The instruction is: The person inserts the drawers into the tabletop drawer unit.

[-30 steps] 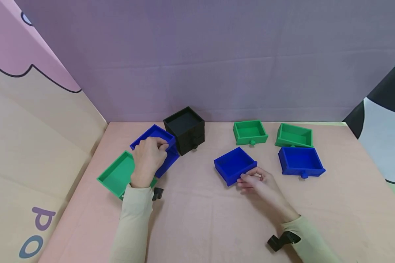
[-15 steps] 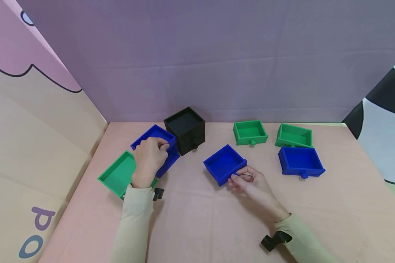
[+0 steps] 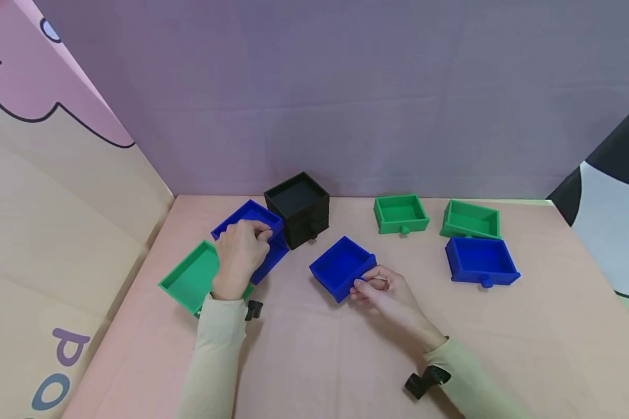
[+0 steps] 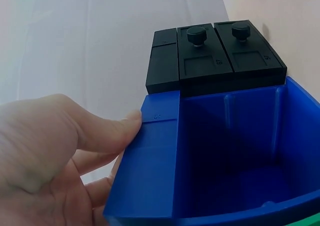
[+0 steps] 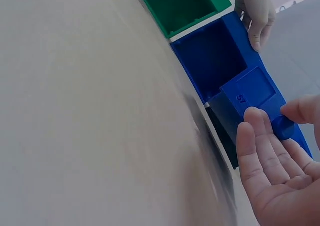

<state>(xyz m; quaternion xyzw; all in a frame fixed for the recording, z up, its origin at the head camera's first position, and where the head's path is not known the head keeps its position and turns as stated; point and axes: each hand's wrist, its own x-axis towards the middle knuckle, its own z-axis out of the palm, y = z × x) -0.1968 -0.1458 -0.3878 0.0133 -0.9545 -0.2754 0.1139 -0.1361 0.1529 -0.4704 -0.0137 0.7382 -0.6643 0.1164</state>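
My left hand (image 3: 240,256) grips the top of a blue drawer housing (image 3: 272,256), which stands between a green housing (image 3: 191,279) and a black drawer unit (image 3: 299,201). In the left wrist view, the thumb lies on the blue housing's top panel (image 4: 150,166), beside its open, hollow front. My right hand (image 3: 390,297) pinches the round knob (image 5: 283,128) of a blue drawer (image 3: 340,265) between thumb and fingers. That drawer hangs slightly tilted above the table, to the right of the blue housing and apart from it.
Two green drawers (image 3: 400,210) (image 3: 472,218) lie at the back right. Another blue drawer (image 3: 482,256) sits in front of the right-hand one. Behind the table (image 3: 304,361) rises a grey-purple cloth wall (image 3: 346,105), and a printed panel (image 3: 57,233) closes the left side.
My right hand has carried the blue drawer leftward, toward the blue housing. The left hand keeps its hold in the same place. The head view has shifted slightly.
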